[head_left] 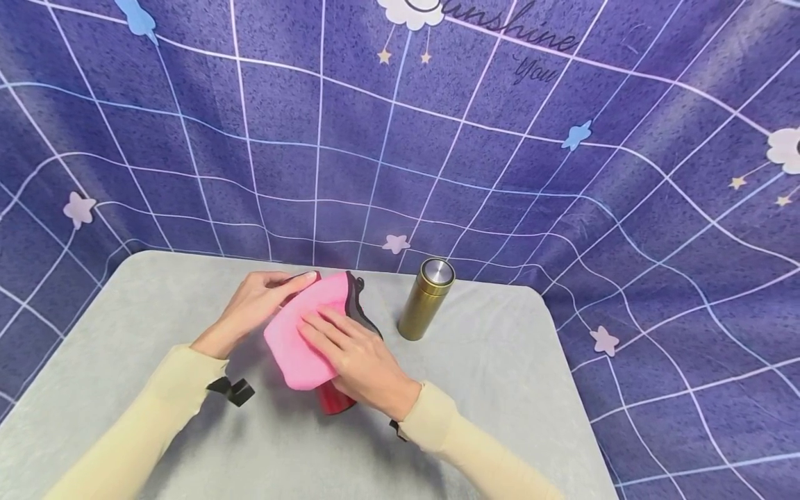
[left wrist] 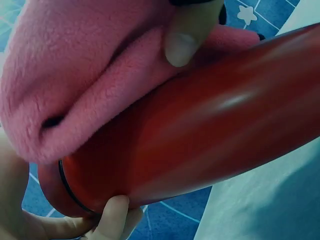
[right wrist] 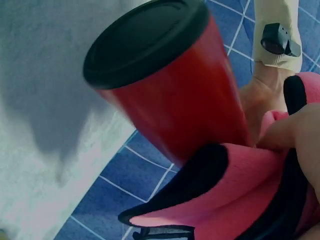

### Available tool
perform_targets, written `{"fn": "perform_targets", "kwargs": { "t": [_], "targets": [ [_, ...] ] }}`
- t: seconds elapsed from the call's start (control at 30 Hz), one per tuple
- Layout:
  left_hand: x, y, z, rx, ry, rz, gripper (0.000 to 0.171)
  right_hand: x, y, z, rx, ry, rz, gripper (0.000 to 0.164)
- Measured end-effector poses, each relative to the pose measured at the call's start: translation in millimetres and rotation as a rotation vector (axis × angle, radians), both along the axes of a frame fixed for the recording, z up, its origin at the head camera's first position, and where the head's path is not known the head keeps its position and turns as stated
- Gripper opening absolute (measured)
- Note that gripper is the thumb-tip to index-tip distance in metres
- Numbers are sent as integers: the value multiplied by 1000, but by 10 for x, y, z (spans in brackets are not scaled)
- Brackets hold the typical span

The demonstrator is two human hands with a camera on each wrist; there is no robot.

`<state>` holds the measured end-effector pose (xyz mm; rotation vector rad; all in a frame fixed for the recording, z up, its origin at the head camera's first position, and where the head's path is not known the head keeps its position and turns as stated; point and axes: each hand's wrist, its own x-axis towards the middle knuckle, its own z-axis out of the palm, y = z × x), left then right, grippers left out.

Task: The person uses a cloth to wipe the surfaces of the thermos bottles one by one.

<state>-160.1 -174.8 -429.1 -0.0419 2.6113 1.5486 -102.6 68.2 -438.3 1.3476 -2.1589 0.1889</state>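
A red tumbler point(head_left: 334, 399) is tilted above the table, its black base point(right wrist: 145, 42) facing the right wrist camera. My left hand point(head_left: 253, 302) holds the far end, with fingertips point(left wrist: 115, 215) on the red side close to a dark ring in the left wrist view. Over the tumbler lies a fluffy pink cloth point(head_left: 300, 351) with black edging, which hides much of it in the head view. My right hand point(head_left: 369, 357) grips this cloth against the tumbler, fingers spread over the top. Its thumb point(left wrist: 181, 50) presses into the pink fold along the red wall.
A gold thermos point(head_left: 423, 305) with a silver-topped lid stands upright on the grey-covered table point(head_left: 487, 417), to the right of the hands. Behind the table hangs a purple-blue gridded curtain point(head_left: 350, 167) with stars and clouds. Each wrist wears a small black camera.
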Motion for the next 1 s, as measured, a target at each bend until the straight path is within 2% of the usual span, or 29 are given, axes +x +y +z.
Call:
{"fn": "perform_targets", "kwargs": {
  "t": [0.13, 0.27, 0.43, 0.57, 0.8, 1.0],
  "targets": [
    [-6, 5, 0, 7, -11, -5, 75, -5, 5, -7, 14, 0, -5, 66],
    [-10, 30, 10, -22, -14, -11, 75, -36, -10, 16, 57, 105, -6, 52],
    [-20, 60, 33, -86, -6, -23, 74, -79, -75, 101, 154, 211, 29, 43],
    [-35, 81, 36, -85, -14, -25, 70, -106, -140, 171, 216, 235, 55, 36],
    [-82, 109, -23, -86, 8, -25, 63, -125, -246, 275, 397, 287, 51, 36],
    [-127, 97, -121, -12, -5, -52, 58, -139, -330, 344, 503, 261, 28, 28]
  ]
}}
